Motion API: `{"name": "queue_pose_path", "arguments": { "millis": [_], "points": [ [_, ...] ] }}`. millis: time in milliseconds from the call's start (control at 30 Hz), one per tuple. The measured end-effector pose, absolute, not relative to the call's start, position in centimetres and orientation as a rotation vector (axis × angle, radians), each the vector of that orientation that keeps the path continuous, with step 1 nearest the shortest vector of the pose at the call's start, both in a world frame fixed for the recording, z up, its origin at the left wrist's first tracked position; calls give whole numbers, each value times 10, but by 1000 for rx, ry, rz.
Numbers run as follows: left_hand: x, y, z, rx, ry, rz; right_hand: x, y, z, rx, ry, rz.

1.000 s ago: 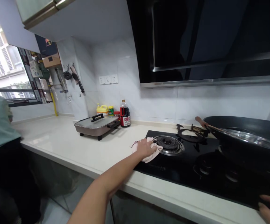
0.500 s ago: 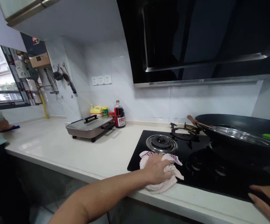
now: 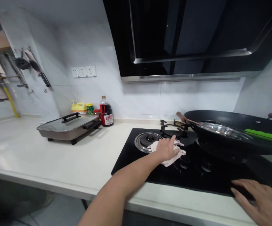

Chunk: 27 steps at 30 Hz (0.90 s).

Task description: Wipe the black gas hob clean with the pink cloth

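My left hand [image 3: 166, 148] presses a white cloth [image 3: 170, 162] with its fingers bent over it, on the black glass gas stove [image 3: 126, 161]. The cloth lies between the left burner [image 3: 147, 140] and the stove knobs [image 3: 184, 161], touching the burner's ring. At the lower right, my right hand [image 3: 261, 201] rests on the stove's front edge, fingers stretched out and nothing in them. A black wok [image 3: 220, 142] sits on the right burner. Inside it are a metal bowl or lid [image 3: 224, 129] and a green-handled utensil [image 3: 265, 135].
An electric pan with a glass lid [image 3: 65, 130] stands on the white counter [image 3: 96, 166], beside a dark sauce bottle [image 3: 106, 111] and a yellow jug [image 3: 79, 107]. A loose pot support [image 3: 173, 130] lies behind the burner. The range hood [image 3: 190, 34] overhangs the stove.
My left hand has moved the cloth back and right, from the stove's front edge toward the middle. The view has turned right; the other person at the left is out of sight.
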<state>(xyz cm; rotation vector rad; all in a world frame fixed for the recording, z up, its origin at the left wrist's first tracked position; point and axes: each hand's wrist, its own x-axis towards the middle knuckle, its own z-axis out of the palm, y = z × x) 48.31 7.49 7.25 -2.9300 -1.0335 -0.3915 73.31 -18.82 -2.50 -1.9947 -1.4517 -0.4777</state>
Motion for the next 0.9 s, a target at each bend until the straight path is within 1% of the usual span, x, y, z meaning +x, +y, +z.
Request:
{"name": "queue_pose_path", "arguments": {
  "millis": [133,267,500,700,900],
  "points": [
    [514,86,72,-2878,-1102,-388,733,-188,-24,-2005,-1454,-477],
    [519,83,73,-2851,-1089,-401,737,-185,-25,-2020,-1459,-485],
    [479,49,73,-2840,-1030,-424,738,-186,-26,-2076,-1458,-469],
    [441,11,71,-2832,-1073,-434,737,-184,-28,-2108,-1477,-485],
    [416,-27,70,-2911,-1089,-346,740,-183,-31,-2114,-1460,-495]
  ]
}}
